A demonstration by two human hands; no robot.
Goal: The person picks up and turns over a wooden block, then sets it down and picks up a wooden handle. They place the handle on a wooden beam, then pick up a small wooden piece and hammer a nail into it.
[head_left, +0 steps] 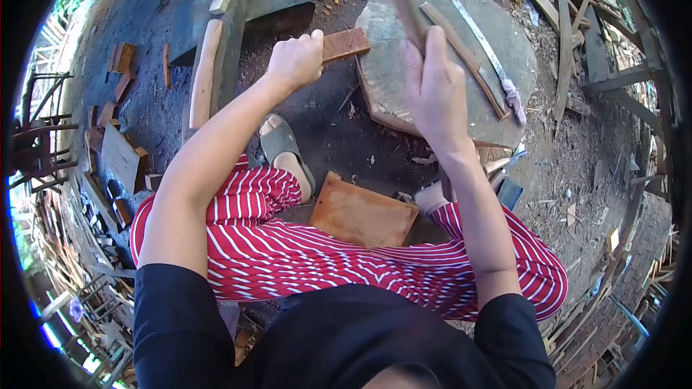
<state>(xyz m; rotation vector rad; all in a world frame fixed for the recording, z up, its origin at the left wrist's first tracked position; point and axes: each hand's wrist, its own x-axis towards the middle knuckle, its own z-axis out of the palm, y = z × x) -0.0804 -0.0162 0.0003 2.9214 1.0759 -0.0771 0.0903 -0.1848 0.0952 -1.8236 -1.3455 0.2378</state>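
Observation:
My left hand [297,61] is closed round one end of a reddish-brown wood block [346,45], whose far end reaches the left edge of a round chopping stump [389,86]. Raised over the stump, my right hand [436,94] grips the wooden handle of a tool [411,18] with a dark head, blurred by motion. To the right of that hand, a wooden stick [461,54] and a long pale blade with a wrapped handle [490,57] lie on the stump.
A brown board [364,210] lies between my legs. Left of my left hand are a pale wooden handle [206,75] and a long dark beam [234,36]. Wood offcuts [122,151] lie at far left, and stacked sticks [577,21] at the upper right.

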